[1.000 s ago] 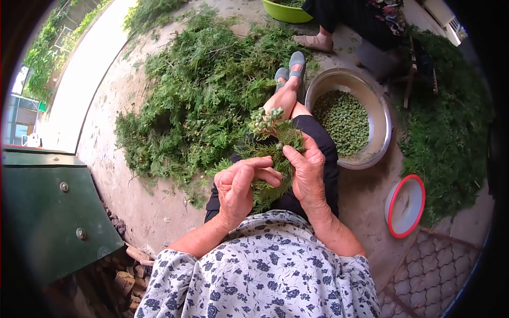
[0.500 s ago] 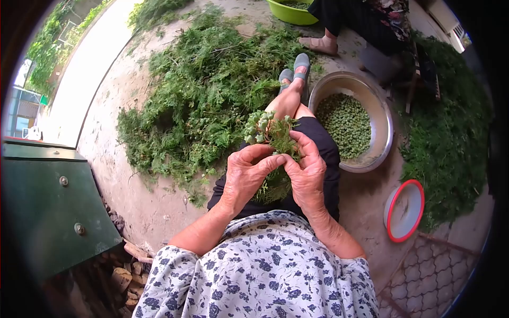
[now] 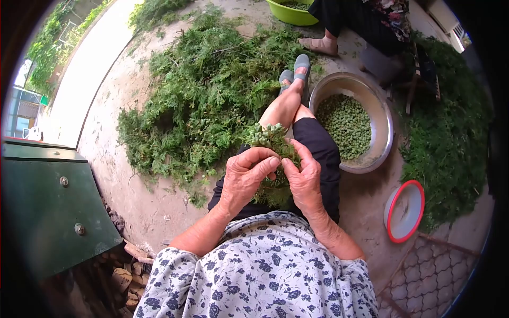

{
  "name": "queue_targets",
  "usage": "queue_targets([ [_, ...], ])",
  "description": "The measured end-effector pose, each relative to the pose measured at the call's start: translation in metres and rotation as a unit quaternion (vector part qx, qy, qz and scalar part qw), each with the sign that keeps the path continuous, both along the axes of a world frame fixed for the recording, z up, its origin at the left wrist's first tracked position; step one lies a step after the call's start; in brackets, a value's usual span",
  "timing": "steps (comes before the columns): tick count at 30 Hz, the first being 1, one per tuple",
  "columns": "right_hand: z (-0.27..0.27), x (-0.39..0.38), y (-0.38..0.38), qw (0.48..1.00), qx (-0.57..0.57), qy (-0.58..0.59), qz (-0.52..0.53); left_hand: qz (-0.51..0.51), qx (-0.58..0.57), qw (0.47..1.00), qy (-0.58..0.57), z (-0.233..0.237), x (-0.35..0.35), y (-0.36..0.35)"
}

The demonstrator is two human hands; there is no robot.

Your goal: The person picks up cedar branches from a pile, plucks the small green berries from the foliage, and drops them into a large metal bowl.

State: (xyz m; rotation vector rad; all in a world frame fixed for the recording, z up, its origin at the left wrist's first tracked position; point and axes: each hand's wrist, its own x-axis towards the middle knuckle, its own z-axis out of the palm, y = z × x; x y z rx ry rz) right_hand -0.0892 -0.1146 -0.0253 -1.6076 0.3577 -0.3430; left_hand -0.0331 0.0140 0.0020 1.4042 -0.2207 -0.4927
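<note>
- Slightly lower than in the earlier frame, the cluster of green cones had dipped, and the 2 thumbs had parted a little.
- The right hand held the green sprig between thumb and forefinger over the lap; the left hand had its thumb and forefinger narrow beside it, any grip impossible to tell.
- Beside the right leg stood the metal basin, holding loose cones; bare concrete separated it from the red-rimmed bowl.
- Fingers hid the sprig's middle; the frame cut off the co-worker and lime tub.
- Cut branches covered much of the concrete floor, with a green metal panel at left.
</note>
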Motion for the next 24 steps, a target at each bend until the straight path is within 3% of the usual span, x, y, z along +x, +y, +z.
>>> queue_targets([
  [4,-0.005,0.001,-0.004,0.999,0.026,-0.031,-0.022,0.043,-0.110,0.985,0.125,0.008,0.007,0.008],
  [10,-0.005,-0.002,-0.007,0.999,-0.025,0.045,-0.002,0.104,-0.183,0.960,0.184,0.009,0.024,0.020],
  [12,0.000,0.000,-0.006,0.992,-0.128,-0.001,0.004,0.081,-0.145,0.977,0.135,0.010,0.029,0.024],
  [14,0.011,0.001,-0.002,0.993,-0.115,0.001,0.012,0.051,-0.127,0.984,0.114,0.012,0.029,0.023],
  [16,0.015,0.001,0.002,0.995,-0.103,0.003,0.020,0.022,0.049,0.997,-0.050,0.015,0.025,0.014],
  [18,0.015,0.001,0.004,0.991,-0.132,0.004,0.013,-0.016,0.122,0.968,-0.217,0.009,0.027,0.011],
  [20,0.009,0.001,0.006,0.991,-0.136,-0.010,0.014,-0.053,0.178,0.935,-0.301,0.013,0.028,0.009],
  [24,0.005,0.000,0.007,0.995,-0.101,0.004,0.002,-0.013,0.146,0.972,-0.186,-0.004,0.022,0.013],
])
